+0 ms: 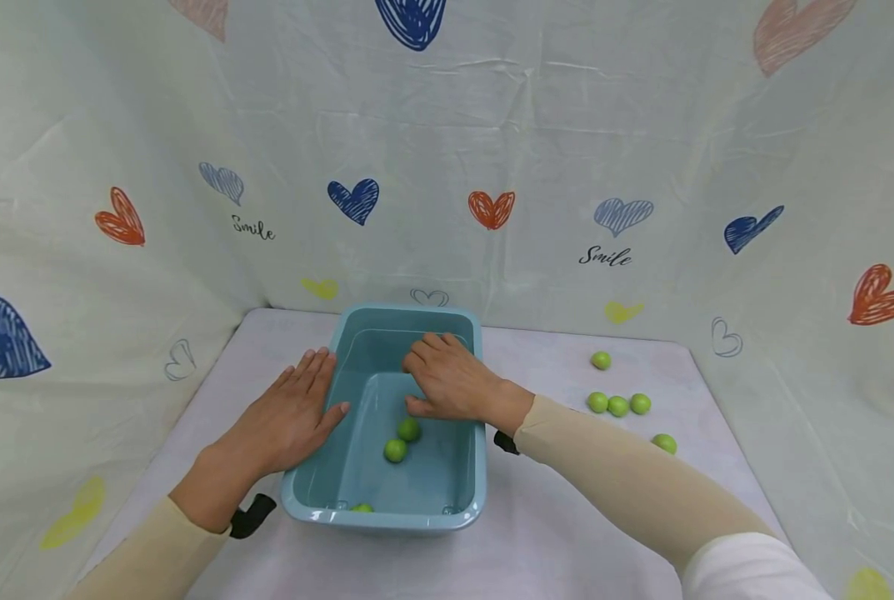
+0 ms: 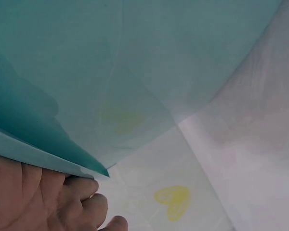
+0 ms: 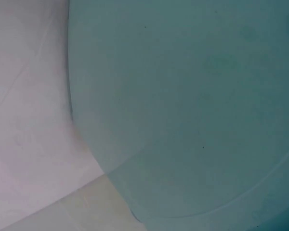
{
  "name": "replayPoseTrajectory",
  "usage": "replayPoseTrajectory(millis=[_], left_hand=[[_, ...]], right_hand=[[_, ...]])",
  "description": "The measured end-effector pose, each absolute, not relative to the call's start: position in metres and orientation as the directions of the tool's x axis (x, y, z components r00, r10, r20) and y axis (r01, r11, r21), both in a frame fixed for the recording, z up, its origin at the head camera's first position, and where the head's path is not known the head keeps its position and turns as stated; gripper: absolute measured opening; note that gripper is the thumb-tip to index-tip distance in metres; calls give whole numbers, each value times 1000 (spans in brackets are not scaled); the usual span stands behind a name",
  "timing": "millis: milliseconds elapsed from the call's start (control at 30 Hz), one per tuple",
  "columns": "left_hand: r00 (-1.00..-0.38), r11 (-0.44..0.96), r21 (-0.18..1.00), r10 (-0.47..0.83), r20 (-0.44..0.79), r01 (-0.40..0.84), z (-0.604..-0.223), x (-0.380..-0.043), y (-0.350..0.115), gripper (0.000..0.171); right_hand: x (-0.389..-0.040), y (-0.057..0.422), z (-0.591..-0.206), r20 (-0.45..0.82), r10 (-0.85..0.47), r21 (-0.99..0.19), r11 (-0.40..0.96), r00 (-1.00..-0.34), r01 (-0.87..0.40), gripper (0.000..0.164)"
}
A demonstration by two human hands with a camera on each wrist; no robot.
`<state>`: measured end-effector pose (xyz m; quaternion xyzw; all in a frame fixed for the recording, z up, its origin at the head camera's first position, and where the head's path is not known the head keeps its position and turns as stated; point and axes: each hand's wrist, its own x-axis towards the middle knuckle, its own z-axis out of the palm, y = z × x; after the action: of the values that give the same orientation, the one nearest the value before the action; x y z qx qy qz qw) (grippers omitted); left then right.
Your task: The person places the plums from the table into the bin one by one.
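By the head view, I see the left hand (image 1: 287, 421) resting on the left rim of a pale blue, glossy, rectangular basin (image 1: 417, 523), fingers straight and close together, thumb over the inside. The right hand (image 1: 450, 379) is over the basin's far right part, fingers bent downward; I cannot tell whether they grip anything. Small, round, bright green balls (image 1: 395, 451) lie in the basin: two side by side mid-floor, one at the near left corner, partly behind the rim. Five more are on the white table (image 1: 559, 517) to the right (one is partly behind the beige sleeve (image 1: 611, 467)). In the left wrist view, the left palm lies along the basin's rim. In the right wrist view, the basin's blue wall fills most of the scene beside pale tabletop.
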<state>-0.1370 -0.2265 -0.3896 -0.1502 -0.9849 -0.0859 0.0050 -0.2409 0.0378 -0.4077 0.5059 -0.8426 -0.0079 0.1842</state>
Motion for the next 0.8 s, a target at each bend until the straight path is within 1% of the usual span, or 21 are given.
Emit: replayPoseTrajectory(millis=[133, 333, 533, 700, 800], left_hand=[[-955, 940, 171, 294, 37, 296, -390, -137, -227, 76], [-955, 940, 166, 294, 43, 297, -391, -137, -227, 77], [-955, 941, 164, 294, 45, 297, -392, -138, -228, 77], [-953, 938, 172, 298, 50, 302, -392, -137, -227, 77], [-952, 936, 175, 301, 53, 305, -392, -137, -227, 77]], right_hand=[[-241, 38, -409, 309, -850, 189, 494, -426, -849, 32], [-240, 38, -409, 352, -837, 192, 502, -418, -843, 27], [-240, 41, -407, 394, -823, 237, 521, -409, -820, 24], [-239, 53, -403, 455, -796, 268, 550, -399, -791, 24], [-241, 66, -397, 498, -767, 269, 581, -405, -769, 26]])
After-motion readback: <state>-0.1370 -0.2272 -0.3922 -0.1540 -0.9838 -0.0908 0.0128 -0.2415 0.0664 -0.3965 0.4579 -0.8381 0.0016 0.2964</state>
